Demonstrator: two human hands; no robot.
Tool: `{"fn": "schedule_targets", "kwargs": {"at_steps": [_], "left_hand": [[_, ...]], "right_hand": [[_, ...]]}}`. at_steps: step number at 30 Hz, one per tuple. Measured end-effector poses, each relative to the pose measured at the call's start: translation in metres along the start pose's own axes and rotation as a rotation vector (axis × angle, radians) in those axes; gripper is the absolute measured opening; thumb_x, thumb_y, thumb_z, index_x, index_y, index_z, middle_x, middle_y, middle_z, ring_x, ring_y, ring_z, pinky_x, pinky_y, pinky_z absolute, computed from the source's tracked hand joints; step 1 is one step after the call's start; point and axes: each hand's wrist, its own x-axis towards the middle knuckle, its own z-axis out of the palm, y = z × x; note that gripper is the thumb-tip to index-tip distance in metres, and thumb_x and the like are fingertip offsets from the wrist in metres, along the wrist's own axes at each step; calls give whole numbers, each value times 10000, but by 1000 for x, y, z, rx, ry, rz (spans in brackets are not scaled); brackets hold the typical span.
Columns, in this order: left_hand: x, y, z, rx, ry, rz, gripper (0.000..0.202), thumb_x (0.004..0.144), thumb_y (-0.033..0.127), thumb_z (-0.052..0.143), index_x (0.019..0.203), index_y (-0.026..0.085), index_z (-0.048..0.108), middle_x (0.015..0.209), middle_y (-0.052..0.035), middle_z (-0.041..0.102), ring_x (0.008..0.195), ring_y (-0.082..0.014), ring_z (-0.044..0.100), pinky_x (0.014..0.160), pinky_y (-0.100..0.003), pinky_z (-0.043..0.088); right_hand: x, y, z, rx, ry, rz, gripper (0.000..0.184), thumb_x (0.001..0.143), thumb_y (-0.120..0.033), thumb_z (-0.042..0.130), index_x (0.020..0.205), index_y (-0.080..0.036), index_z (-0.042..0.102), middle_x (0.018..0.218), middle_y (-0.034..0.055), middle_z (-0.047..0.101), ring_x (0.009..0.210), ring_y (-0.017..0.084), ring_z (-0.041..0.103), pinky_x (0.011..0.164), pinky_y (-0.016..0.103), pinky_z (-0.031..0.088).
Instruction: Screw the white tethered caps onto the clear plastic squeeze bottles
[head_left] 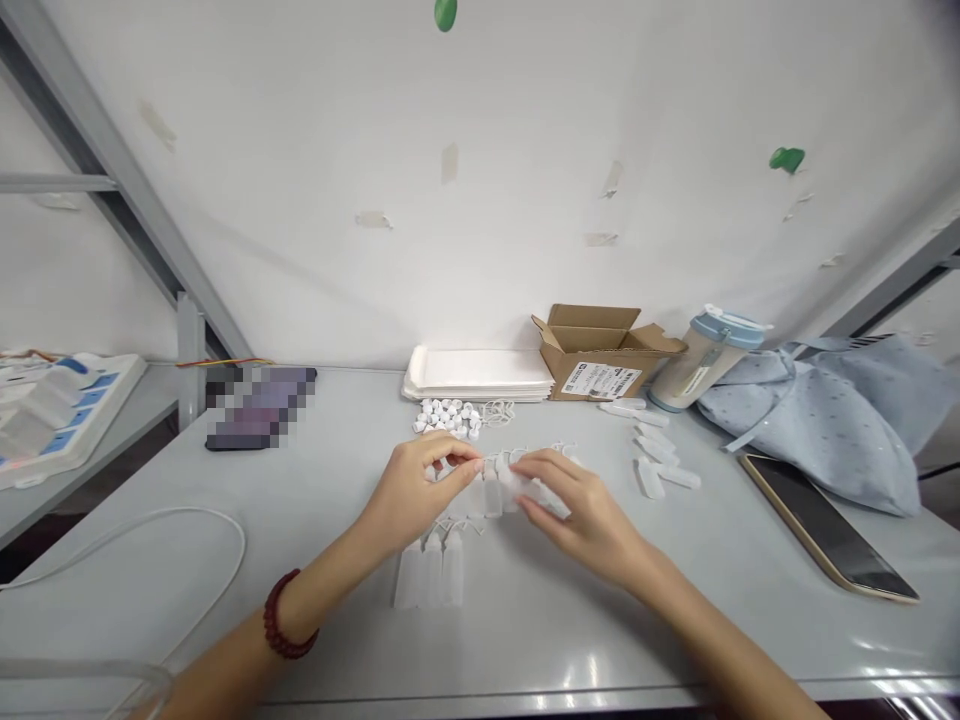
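Observation:
Small translucent plastic bottles (492, 497) with thin white loops at their tops lie side by side in a row between my hands. At the row's left, my left hand (420, 485) has thumb and forefinger pinched together by the bottle tops; what lies between the tips is hidden. From the right, my right hand (581, 505) curls its fingers and thumb around a translucent bottle (513, 488), partly covering others behind it. Closer to me, three more bottles (430, 575) lie together, their white loops pointing away.
White caps (446, 417) are heaped beside white loops (497, 412). Behind stand stacked white trays (480, 375), an open carton (600, 360) and a tumbler (701, 360). Loose translucent pieces (651, 478), a phone (829, 530) and a blue cloth bag (817, 420) are right; another phone (259, 410) and cable (232, 560) left.

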Motion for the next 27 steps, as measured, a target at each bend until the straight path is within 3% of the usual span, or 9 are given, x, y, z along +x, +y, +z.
{"fn": "schedule_targets", "kwargs": {"at_steps": [3,10,20,27], "left_hand": [[-3,3,2,-8,1,23,152,811,287,554,746,229,679,755,-11,662,734,-164,579,641,-256,456],[-3,3,1,11,11,3,137,801,268,566,735,228,680,723,5,672,696,-155,586,630,-249,467],[-8,4,9,-1,-19,45,148,812,235,544,738,230,672,708,-4,670,704,-168,601,643,-269,497],[-7,4,6,71,77,98,149,814,213,537,729,219,658,679,6,638,688,-152,584,660,-266,472]], "right_hand": [[-2,-5,7,9,-2,-27,275,875,-153,491,1139,-217,527,994,94,622,866,192,630,712,314,546],[-2,12,4,-34,82,-20,266,875,-149,512,1134,-210,521,994,101,611,870,200,623,712,327,544],[-4,6,10,-30,87,-52,278,885,-165,498,1156,-227,517,998,93,617,884,197,623,727,327,545],[-2,3,5,-50,123,-63,266,879,-146,510,1135,-217,528,986,97,619,873,196,623,718,318,544]]}}
